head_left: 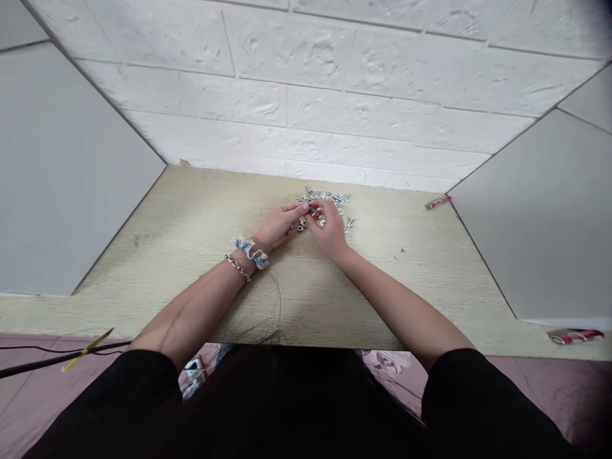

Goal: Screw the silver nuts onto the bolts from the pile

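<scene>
My left hand (280, 226) and my right hand (329, 234) meet over the wooden table, fingertips pinched together. Between them is a small metal bolt (313, 210), gripped from both sides and partly covered by the fingers. A loose pile of silvery bolts (338, 198) lies just beyond the fingertips. Below the hands sit a nut (300, 228) and a pale washer (322, 223), close to the fingers. A couple more bolts (350, 225) rest right of my right hand. Exact small parts under the fingers are hidden.
A white brick-patterned wall (310, 102) stands behind the wooden table (191, 210). Grey panels (71, 166) close in both sides. One red battery-like object (437, 202) lies by the right panel, another (575, 336) at the front right edge. A dark cable (48, 363) with a yellow tie hangs lower left.
</scene>
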`<state>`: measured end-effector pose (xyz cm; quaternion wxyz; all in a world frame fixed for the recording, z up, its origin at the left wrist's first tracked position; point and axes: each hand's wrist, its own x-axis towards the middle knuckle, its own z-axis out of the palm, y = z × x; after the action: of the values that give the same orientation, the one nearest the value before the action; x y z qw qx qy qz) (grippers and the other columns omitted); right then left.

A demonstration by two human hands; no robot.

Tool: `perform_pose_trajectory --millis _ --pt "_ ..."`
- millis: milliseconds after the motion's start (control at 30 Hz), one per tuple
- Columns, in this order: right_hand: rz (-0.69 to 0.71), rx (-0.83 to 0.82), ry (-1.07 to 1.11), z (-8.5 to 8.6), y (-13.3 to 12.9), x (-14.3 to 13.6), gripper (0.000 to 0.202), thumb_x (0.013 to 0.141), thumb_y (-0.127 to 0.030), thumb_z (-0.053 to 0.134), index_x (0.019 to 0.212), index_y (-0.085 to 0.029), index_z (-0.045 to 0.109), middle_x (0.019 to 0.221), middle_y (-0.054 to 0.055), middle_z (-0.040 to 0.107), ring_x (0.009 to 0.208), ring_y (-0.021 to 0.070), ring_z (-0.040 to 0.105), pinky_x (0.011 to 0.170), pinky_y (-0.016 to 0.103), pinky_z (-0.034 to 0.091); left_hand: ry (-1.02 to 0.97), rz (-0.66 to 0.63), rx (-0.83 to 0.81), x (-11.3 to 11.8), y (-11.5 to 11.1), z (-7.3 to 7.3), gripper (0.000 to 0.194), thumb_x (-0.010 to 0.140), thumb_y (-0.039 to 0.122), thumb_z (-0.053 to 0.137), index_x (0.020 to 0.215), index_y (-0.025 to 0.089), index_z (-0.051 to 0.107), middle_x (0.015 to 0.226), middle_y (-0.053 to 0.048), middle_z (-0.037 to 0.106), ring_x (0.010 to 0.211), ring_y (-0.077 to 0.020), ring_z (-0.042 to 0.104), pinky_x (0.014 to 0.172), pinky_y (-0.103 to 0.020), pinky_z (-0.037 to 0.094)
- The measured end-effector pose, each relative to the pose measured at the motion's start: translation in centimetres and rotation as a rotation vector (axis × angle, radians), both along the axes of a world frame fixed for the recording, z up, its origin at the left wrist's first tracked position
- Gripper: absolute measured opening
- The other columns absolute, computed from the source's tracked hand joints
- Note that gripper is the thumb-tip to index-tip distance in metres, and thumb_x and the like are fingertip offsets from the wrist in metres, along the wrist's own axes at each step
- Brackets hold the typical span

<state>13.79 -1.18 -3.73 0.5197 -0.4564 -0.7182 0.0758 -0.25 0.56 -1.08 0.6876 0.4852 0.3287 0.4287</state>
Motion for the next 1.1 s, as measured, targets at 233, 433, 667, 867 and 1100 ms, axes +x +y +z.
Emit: perform_pose_trajectory --millis 233,433,667,867,1100 --pt "-0.025 -0.039 0.031 0.11 -0.11 0.00 0.010 0.086 -0.030 0.052 0.094 -0.023 0.054 0.090 0.001 0.061 0.072 0.0138 0.056 0.071 0.033 0.051 0.040 -0.010 0.033 -0.20 0.02 -0.17 0.030 0.074 0.043 0.071 0.066 0.015 0.064 0.042 0.006 0.036 0.040 -0.0035 0.025 0.040 -0.023 0.013" --pt "-0.021 -0.022 0.001 0.17 -0.13 0.07 0.011 0.088 -0.031 0.050 0.094 -0.022 0.054 0.090 0.003 0.061 0.075 0.0152 0.056 0.071 0.033 0.049 0.054 -0.041 0.044 -0.27 0.12 -0.27 0.034 0.075 0.046 0.069 0.064 0.015 0.062 0.041 0.006 0.034 0.039 -0.0037 0.025 0.040 -0.023 0.014" --pt "-0.060 -0.022 -0.081 0.44 -0.28 0.15 0.016 0.090 -0.035 0.048 0.094 -0.022 0.055 0.090 0.004 0.063 0.076 0.0168 0.057 0.078 0.036 0.047 0.063 -0.052 0.058 -0.24 0.15 -0.27 0.037 0.075 0.049 0.069 0.063 0.015 0.061 0.040 0.006 0.033 0.038 -0.0036 0.024 0.039 -0.024 0.013" --pt "-0.072 0.003 -0.148 0.57 -0.33 0.29 0.021 0.093 -0.039 0.043 0.095 -0.021 0.055 0.090 0.005 0.064 0.086 0.0191 0.059 0.084 0.037 0.043 0.060 -0.048 0.072 -0.24 0.12 -0.23 0.039 0.073 0.050 0.069 0.063 0.014 0.061 0.041 0.006 0.034 0.039 -0.0031 0.025 0.039 -0.022 0.012" --pt "-0.070 0.008 -0.121 0.40 -0.40 0.07 0.029 0.095 -0.045 0.036 0.097 -0.022 0.053 0.091 0.006 0.063 0.084 0.0193 0.058 0.081 0.038 0.043 0.040 -0.025 0.042 -0.04 -0.15 -0.05 0.037 0.074 0.048 0.069 0.066 0.012 0.061 0.040 0.007 0.033 0.038 -0.0027 0.024 0.037 -0.021 0.013"
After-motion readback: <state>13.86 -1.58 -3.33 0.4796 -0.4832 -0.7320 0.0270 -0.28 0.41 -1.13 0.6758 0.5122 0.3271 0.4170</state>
